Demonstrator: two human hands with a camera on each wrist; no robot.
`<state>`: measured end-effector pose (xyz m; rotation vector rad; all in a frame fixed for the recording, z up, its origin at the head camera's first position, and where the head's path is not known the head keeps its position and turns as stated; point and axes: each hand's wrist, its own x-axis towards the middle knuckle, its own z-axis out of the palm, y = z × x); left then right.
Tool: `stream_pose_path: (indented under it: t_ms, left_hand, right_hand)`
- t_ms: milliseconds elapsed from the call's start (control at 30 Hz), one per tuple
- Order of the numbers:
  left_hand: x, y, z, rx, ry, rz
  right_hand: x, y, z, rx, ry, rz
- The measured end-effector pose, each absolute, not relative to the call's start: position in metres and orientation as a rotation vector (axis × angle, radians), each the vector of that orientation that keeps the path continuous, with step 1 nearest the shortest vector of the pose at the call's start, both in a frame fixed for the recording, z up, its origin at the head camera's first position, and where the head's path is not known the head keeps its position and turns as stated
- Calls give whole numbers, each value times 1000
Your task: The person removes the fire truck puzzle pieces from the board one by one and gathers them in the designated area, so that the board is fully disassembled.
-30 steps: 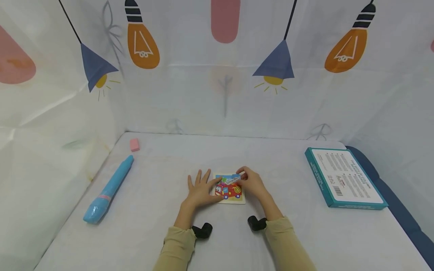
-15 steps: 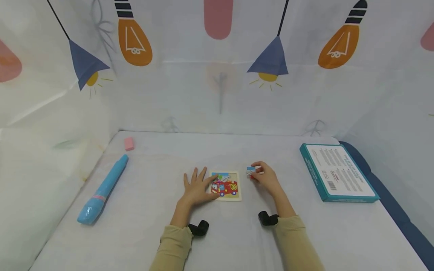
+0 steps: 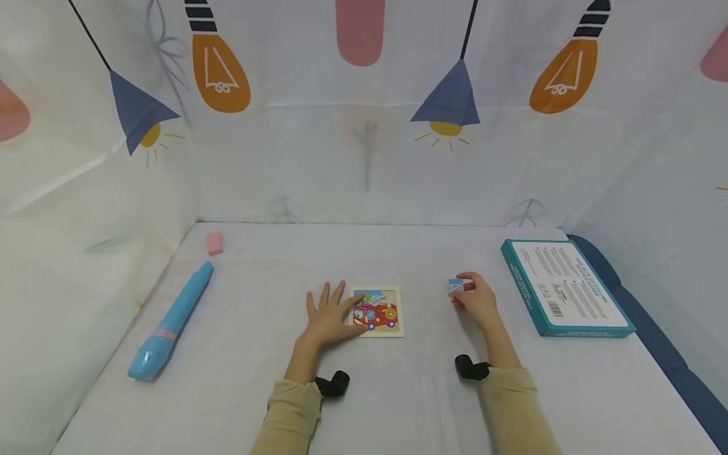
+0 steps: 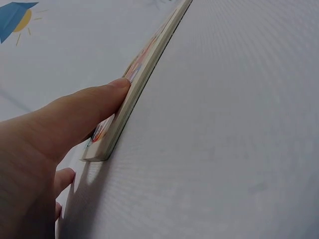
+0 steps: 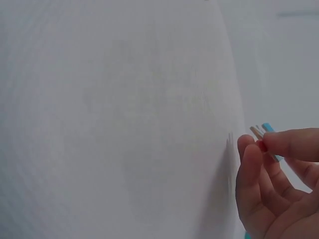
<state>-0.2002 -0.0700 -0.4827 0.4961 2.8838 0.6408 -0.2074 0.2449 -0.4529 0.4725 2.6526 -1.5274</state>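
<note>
A small wooden jigsaw puzzle (image 3: 380, 316) with a red fire truck picture lies flat in a pale frame. My left hand (image 3: 325, 323) rests at its left side, fingers spread, with thumb and forefinger reaching onto the picture. In the left wrist view, the thumb (image 4: 92, 109) presses on the puzzle's edge. Bare tan backing shows at the puzzle's upper right. Off to the right, my right hand (image 3: 480, 303) pinches a blue-and-white puzzle piece (image 3: 455, 285) between thumb and fingertips. The right wrist view catches that piece (image 5: 267, 127) edge-on, partly covered by the fingers.
A teal-edged box (image 3: 571, 287) lies at the right end of the white-covered table (image 3: 409, 411). On the left are a long blue tapered object (image 3: 173, 322) and a pink block (image 3: 214, 243). A printed curtain (image 3: 313, 145) hangs behind the table.
My right hand has lifted the puzzle piece out of the puzzle's upper right and carried it rightward. The left hand stays on the puzzle. The head view has shifted slightly.
</note>
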Motion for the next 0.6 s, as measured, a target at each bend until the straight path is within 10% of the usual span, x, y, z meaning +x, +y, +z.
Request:
stream_pose_path:
  t_ms: [600]
  left_hand:
    - [-200,-69,-485,510,2893,660]
  right_hand:
    - [-194,280,-456,827,2755,-1479]
